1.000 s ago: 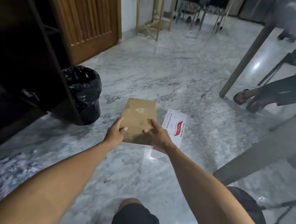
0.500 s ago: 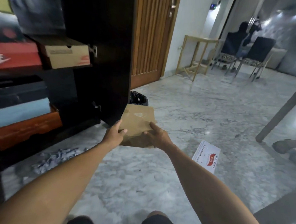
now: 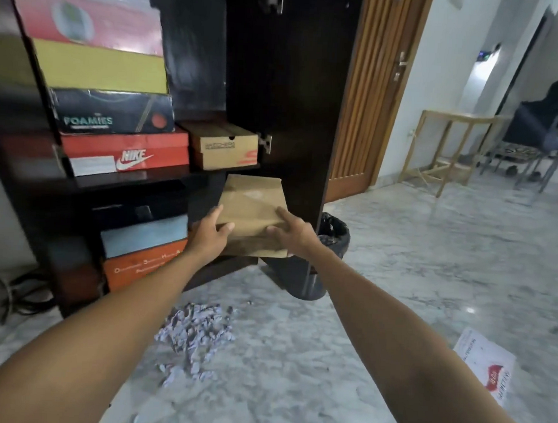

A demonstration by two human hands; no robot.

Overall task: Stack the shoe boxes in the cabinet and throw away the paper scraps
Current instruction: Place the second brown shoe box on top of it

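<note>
In front of the dark cabinet [image 3: 278, 82], a plain brown box [image 3: 252, 206] is held up flat. The left hand [image 3: 210, 235] and the right hand [image 3: 291, 233] grip its near corners, arms stretched out.

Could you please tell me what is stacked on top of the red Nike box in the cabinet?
A black Foamies box, then a yellow box and a red box; anything higher is out of frame.
</note>
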